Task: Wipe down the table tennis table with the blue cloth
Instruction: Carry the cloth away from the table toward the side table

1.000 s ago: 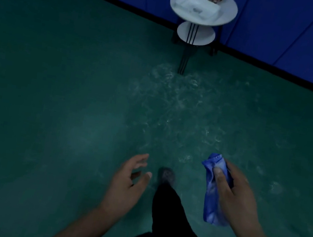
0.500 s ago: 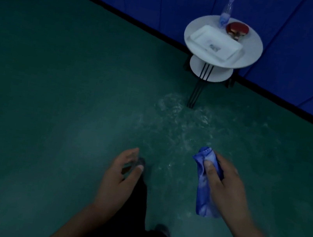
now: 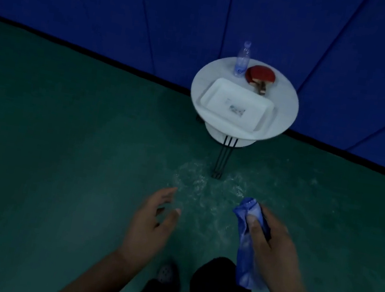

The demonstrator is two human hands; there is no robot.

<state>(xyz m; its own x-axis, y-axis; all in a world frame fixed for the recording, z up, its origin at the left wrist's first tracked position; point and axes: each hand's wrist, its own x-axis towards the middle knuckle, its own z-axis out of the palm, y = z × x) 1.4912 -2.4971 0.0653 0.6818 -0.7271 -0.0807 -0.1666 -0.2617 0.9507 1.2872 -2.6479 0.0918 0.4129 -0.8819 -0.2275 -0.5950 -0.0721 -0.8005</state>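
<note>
A person looks down at a green floor [image 3: 59, 150] bounded by blue wall panels [image 3: 157, 14]. The right hand [image 3: 271, 246] grips a bunched blue cloth [image 3: 245, 245], thumb pressed across it, the cloth hanging below the fist, above the floor. The left hand [image 3: 151, 222] holds nothing, fingers loosely spread. The two hands are apart. Ahead stands a small round white surface [image 3: 286, 102] carrying a white tray [image 3: 219, 97] near its front edge, and a clear bottle [image 3: 242, 60] beside a red paddle [image 3: 260, 76] near its back edge.
</note>
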